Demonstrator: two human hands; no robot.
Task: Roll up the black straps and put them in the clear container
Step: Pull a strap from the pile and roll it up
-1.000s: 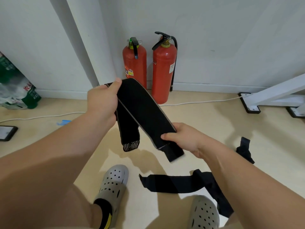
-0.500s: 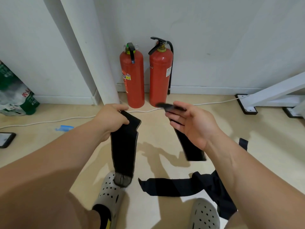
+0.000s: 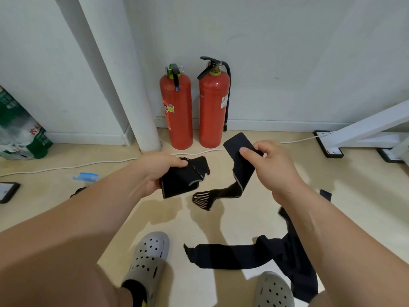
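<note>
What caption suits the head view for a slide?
Left hand grips a folded black fabric strap; right hand pinches a second, dangling one; more black straps lie on the floor.

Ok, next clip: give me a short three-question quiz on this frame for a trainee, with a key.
1. True or false: the left hand grips a folded strap while the right hand holds nothing.
2. How many red fire extinguishers stand against the wall? A one, B two, C three.
3. Fill the gap: a loose strap lies on the floor by the person's grey ___.
Key: 1 false, the right hand pinches its own hanging strap; 2 B; 3 shoes.
</note>
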